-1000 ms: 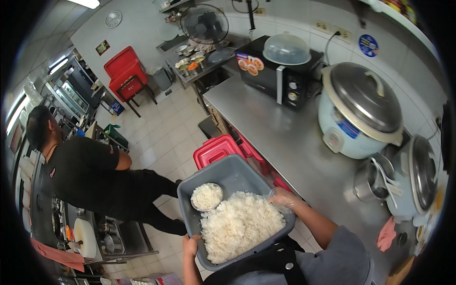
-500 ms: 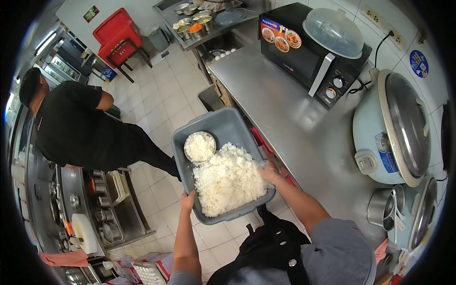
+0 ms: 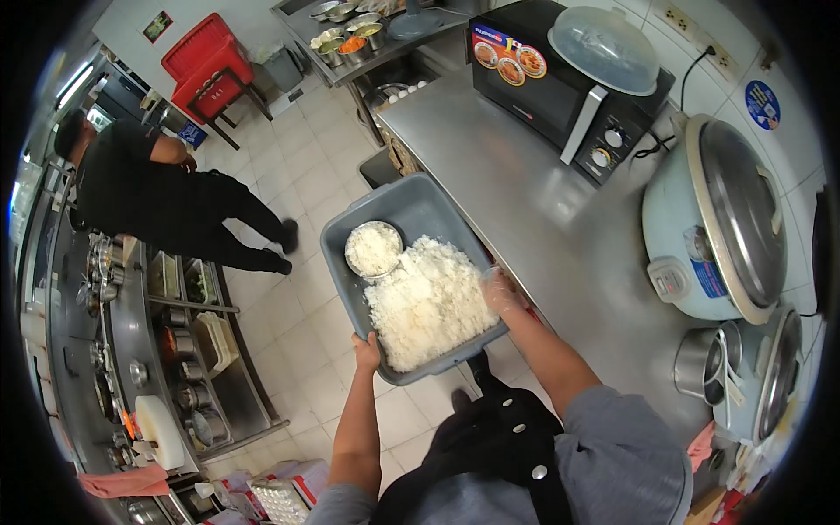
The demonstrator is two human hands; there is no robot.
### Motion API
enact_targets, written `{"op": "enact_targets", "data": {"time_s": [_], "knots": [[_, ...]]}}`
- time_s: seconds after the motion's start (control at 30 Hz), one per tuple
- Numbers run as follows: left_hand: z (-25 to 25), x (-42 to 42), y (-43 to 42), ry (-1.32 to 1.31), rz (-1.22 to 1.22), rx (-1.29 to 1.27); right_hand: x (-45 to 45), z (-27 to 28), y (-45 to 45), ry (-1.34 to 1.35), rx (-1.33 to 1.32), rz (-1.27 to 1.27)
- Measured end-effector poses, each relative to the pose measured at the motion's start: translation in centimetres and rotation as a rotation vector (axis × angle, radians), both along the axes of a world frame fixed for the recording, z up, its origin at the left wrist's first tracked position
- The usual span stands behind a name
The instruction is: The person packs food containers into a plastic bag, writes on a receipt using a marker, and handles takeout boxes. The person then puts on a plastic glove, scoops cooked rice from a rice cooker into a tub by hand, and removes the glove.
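Observation:
A grey plastic tub (image 3: 424, 206) is held up in front of me, tilted in view. Loose white cooked rice (image 3: 429, 306) is heaped in its near part. Toward its far left corner sits a round metal bowl (image 3: 348, 260), full of rice. My left hand (image 3: 367, 352) grips the tub's left wall near the front corner, thumb over the rim. At the right wall, my right hand (image 3: 500, 293) is closed on the rim and appears to wear a clear plastic glove. Its underside fingers are hidden.
To my right runs a steel counter (image 3: 560, 227) with a microwave (image 3: 560, 96), a large rice cooker (image 3: 722, 219) and metal pots (image 3: 697, 363). A person in black (image 3: 144, 192) stands at left beside steel shelving (image 3: 232, 367). A red cooler (image 3: 206, 66) stands farther back.
The tub, in both my hands, has shifted slightly up in view. The person in black has moved farther away, now with both legs visible.

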State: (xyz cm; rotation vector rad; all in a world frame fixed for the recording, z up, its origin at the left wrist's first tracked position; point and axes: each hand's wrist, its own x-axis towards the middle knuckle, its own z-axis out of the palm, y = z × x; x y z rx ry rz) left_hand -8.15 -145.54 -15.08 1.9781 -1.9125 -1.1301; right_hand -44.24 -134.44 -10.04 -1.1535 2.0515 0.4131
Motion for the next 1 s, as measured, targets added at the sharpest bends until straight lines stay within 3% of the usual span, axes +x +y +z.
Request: {"op": "enact_targets", "data": {"time_s": [0.03,0.07,0.1,0.13,0.17,0.2,0.23,0.3,0.33,0.4,0.47,0.53,0.6,0.67,0.77,0.83,0.87,0.9,0.93,1.0], "knots": [[1.9,-1.4,2.0,-0.097,0.080,-0.084,0.9,0.9,1.1,0.013,0.042,0.045],[3.1,-2.1,3.6,-0.085,0.067,-0.087,3.2,2.3,2.3,0.109,-0.342,-0.199],[4.1,-2.9,4.8,-0.121,0.008,-0.377,4.6,3.6,3.4,0.212,-0.731,-0.449],[5.8,-3.7,6.2,-0.149,-0.054,-0.669,4.9,4.5,4.5,0.233,-0.735,-0.475],[7.4,-4.6,7.3,0.076,-0.130,-0.676,5.3,5.3,5.7,-0.181,-0.881,-0.403],[10.0,-5.8,8.7,0.095,-0.158,-0.679,5.8,6.3,7.0,-0.594,-1.013,-0.307],[12.8,-6.9,10.8,0.282,-0.279,-0.532,6.9,8.5,9.1,-0.568,-1.026,-0.331],[17.1,-9.4,14.0,0.683,-0.397,-0.194,8.7,13.3,13.3,-1.603,-0.760,-0.761],[17.2,-10.3,15.0,0.761,-0.451,-0.267,9.4,13.5,14.9,-1.750,-0.698,-0.760],[18.6,-11.3,16.6,0.810,-0.561,-0.116,10.1,13.0,17.8,-1.930,-0.656,-0.681],[14.7,-11.9,17.0,0.872,-0.587,-0.116,10.7,14.0,21.6,-1.852,-0.727,-0.703],[16.0,-12.2,19.5,0.924,-0.544,0.095,11.0,13.9,26.1,-1.775,-0.832,-0.773],[15.6,-11.9,21.4,0.891,-0.609,0.129,11.5,13.9,30.5,-1.697,-0.906,-0.817],[15.8,-11.7,23.2,0.852,-0.659,0.150,12.4,13.3,34.9,-1.483,-0.828,-1.023],[17.6,-11.7,26.6,0.855,-0.714,0.238,13.5,12.4,41.8,-1.613,-0.954,-1.095],[19.8,-12.1,29.5,0.848,-0.900,0.353,14.7,15.0,42.7,-1.474,-1.001,-1.214],[17.9,-12.4,30.1,0.887,-1.133,0.336,15.3,16.1,43.0,-1.349,-1.023,-1.332],[18.9,-13.1,31.5,0.784,-1.362,0.118,15.6,15.7,42.5,-1.173,-1.154,-1.244],[21.8,-13.7,33.8,0.704,-1.370,0.066,15.9,15.0,41.5,-1.000,-1.271,-1.147],[19.6,-15.9,35.0,0.767,-1.342,-0.155,13.8,11.6,40.3,-0.940,-1.287,-0.954]]}}
